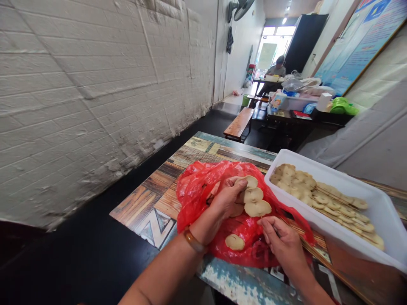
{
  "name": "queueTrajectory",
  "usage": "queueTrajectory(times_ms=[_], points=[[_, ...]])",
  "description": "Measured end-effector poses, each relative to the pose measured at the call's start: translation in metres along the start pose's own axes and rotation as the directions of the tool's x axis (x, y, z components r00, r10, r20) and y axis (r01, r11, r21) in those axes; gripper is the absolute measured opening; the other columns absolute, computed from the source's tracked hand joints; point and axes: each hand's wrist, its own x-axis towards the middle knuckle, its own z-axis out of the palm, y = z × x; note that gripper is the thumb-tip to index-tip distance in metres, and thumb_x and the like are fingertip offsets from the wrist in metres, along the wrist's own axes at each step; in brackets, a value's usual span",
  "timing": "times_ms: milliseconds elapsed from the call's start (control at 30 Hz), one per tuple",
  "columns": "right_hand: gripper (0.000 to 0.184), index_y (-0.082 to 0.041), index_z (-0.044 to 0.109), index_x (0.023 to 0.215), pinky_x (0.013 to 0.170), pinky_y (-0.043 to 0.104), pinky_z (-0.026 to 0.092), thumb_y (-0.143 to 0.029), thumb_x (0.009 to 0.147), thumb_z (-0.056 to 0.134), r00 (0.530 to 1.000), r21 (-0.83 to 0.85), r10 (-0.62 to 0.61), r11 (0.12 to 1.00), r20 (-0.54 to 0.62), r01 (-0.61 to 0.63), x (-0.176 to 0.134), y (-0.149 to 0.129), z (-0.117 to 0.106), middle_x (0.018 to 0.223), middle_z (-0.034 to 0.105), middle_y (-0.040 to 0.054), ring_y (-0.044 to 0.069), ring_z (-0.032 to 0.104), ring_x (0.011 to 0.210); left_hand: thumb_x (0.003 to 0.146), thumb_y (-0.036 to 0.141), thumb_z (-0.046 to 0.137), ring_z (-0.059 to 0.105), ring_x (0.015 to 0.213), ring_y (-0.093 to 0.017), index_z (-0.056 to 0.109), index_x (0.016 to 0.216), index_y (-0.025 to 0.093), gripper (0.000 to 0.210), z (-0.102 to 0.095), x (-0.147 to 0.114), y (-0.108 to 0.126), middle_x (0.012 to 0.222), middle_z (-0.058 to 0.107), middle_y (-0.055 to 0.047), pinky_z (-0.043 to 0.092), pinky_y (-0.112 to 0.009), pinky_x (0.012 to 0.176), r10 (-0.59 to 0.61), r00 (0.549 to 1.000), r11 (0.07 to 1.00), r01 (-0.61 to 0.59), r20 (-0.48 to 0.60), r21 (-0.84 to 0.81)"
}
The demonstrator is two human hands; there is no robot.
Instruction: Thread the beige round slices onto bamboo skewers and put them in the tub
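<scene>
My left hand (pixel 229 195) is closed on pale, flat round slices (pixel 253 195), its thumb pressed near the top one. Several of these slices sit in a row on a thin skewer, whose lower end is pinched in the fingertips of my right hand (pixel 281 239). Beneath both hands spreads a crumpled red plastic bag (pixel 203 178). One loose slice (pixel 235 242) lies on the bag, below the skewered row. More slices under my left hand are partly hidden. To the right, a white plastic tub (pixel 386 212) holds many skewered slices (pixel 330 201) laid in overlapping rows.
The patchwork-patterned table (pixel 152 190) carries the bag and tub. Bare skewers (pixel 337 279) lie at the tub's near side. A white brick-patterned wall (pixel 95 84) runs along the left. Beyond stand a wooden bench (pixel 240 122), a cluttered table (pixel 286 113) and a seated person (pixel 277 67).
</scene>
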Motion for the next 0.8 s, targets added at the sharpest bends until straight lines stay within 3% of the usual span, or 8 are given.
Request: queueTrajectory(times_ms=[100, 300, 533, 800], points=[[0.028, -0.021, 0.057, 0.079, 0.039, 0.021, 0.025, -0.048, 0.085, 0.053, 0.996, 0.162, 0.086, 0.983, -0.012, -0.083, 0.002, -0.001, 0.001, 0.051, 0.041, -0.0071, 0.009, 0.033, 0.042, 0.064, 0.038, 0.075, 0.057, 0.059, -0.014, 0.064, 0.084, 0.014, 0.034, 0.001, 0.001, 0.001, 0.069, 0.064, -0.003, 0.045, -0.025, 0.058, 0.017, 1.0, 1.0, -0.017, -0.006, -0.011], [0.031, -0.021, 0.058, 0.078, 0.036, 0.02, 0.02, -0.053, 0.08, 0.058, 0.99, 0.389, 0.141, 0.914, -0.03, -0.118, 0.009, -0.005, 0.001, 0.049, 0.037, -0.0085, 0.007, 0.027, 0.04, 0.08, 0.042, 0.058, 0.062, 0.07, -0.016, 0.064, 0.085, 0.014, 0.029, -0.001, 0.004, -0.002, 0.075, 0.067, -0.008, 0.048, -0.025, 0.065, -0.154, 0.986, 0.984, 0.159, 0.065, -0.081], [0.039, -0.018, 0.056, 0.076, 0.036, 0.019, 0.023, -0.057, 0.08, 0.056, 0.992, 0.331, 0.116, 0.939, -0.039, -0.097, 0.012, -0.003, 0.002, 0.049, 0.039, -0.0085, 0.006, 0.03, 0.038, 0.072, 0.034, 0.07, 0.065, 0.072, -0.016, 0.064, 0.089, 0.014, 0.027, -0.003, 0.004, -0.01, 0.08, 0.069, -0.007, 0.051, -0.026, 0.069, -0.114, 0.986, 0.993, 0.114, 0.125, 0.014], [0.033, -0.019, 0.056, 0.079, 0.043, 0.021, 0.031, -0.051, 0.085, 0.053, 0.999, 0.3, -0.002, 0.954, -0.041, 0.015, 0.016, -0.007, 0.0, 0.057, 0.047, -0.0059, 0.007, 0.042, 0.043, 0.066, 0.036, 0.074, 0.064, 0.07, -0.018, 0.064, 0.089, 0.013, 0.034, -0.002, 0.004, -0.008, 0.083, 0.067, -0.009, 0.052, -0.031, 0.069, -0.035, 0.998, 0.995, 0.031, 0.046, 0.092]])
